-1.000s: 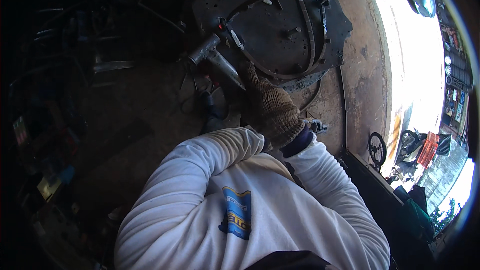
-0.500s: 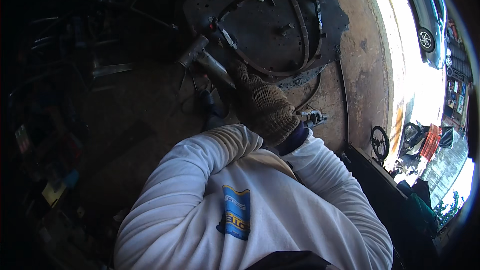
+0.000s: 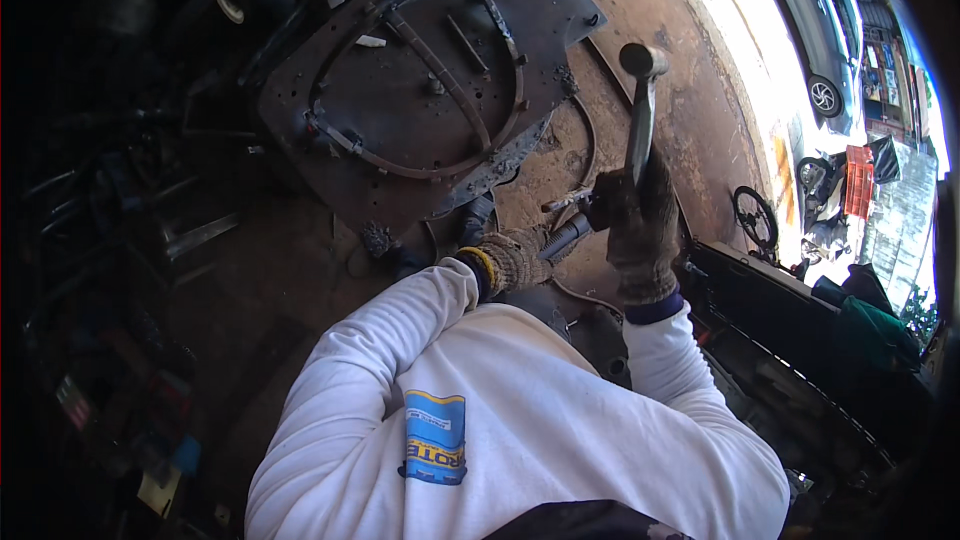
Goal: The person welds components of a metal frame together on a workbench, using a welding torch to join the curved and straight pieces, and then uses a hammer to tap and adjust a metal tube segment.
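In my gloved right hand (image 3: 640, 235), closed and raised on the right, a hammer (image 3: 641, 125) stands with its cylindrical metal head up. My left hand (image 3: 515, 258), in a knitted glove, is lower and nearer my chest. Its fingers are closed around the near end of a dark ridged handle (image 3: 566, 237), whose far end reaches the right hand; what it belongs to is hidden. Ahead and to the left lies a dark steel plate (image 3: 300, 105) with holes. On it rests a rounded frame of bent metal strip (image 3: 410, 173) with a curved crossbar (image 3: 440, 70). Both hands are apart from the plate.
A metal clamp (image 3: 565, 200) shows just beyond the ridged handle, and a cable (image 3: 592, 140) runs by the plate's right side. Dark metal frames (image 3: 200, 235) crowd the left. On the right are a dark bench-like edge (image 3: 780, 290), a bicycle wheel (image 3: 755, 218) and a parked car (image 3: 815, 30).
The hammer has gone from low beside the plate to upright on the right, in my right hand. My left hand has come into view at the ridged handle. The view has shifted right.
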The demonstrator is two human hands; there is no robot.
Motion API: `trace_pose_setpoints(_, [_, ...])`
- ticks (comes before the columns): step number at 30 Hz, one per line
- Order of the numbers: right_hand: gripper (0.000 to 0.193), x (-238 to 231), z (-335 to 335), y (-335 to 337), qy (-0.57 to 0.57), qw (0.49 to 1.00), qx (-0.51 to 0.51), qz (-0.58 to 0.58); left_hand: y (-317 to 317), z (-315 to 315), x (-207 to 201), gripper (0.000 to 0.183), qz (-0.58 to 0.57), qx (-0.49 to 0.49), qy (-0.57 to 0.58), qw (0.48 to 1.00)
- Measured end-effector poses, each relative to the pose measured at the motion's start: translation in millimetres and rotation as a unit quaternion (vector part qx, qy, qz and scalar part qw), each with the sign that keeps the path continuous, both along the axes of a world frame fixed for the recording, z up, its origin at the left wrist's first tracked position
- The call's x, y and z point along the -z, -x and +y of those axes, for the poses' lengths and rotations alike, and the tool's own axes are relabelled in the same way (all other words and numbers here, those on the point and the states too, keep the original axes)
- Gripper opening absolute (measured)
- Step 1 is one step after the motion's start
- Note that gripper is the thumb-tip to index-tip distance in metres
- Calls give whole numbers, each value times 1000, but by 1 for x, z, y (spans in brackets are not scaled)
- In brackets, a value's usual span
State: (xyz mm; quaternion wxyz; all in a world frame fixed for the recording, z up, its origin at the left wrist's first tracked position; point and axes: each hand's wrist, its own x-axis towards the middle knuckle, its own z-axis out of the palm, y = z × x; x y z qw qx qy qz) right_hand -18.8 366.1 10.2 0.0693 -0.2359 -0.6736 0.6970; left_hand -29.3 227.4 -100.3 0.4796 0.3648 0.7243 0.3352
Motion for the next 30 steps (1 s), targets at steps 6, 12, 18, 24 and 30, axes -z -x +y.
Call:
trace_pose_setpoints(6, [29, 98, 126, 147, -162, 961, -48, -219, -14, 19, 44, 66, 50, 0, 7, 999])
trace_pose_setpoints(12, [26, 231, 151, 248, -257, 888, -78, -375, -38, 25, 69, 47, 60, -61, 42, 995])
trace_pose_setpoints(18, [45, 331, 153, 290, -408, 863, -130, -269, -36, 37, 60, 60, 51, -143, 45, 987])
trace_pose_setpoints(24, [41, 395, 205, 326, -420, 835, -228, -273, -13, 55, 38, 58, 28, -191, 51, 980])
trace_pose_setpoints(30, [71, 253, 189, 308, -538, 749, -319, -221, -29, 73, 78, 52, -11, -187, 18, 982])
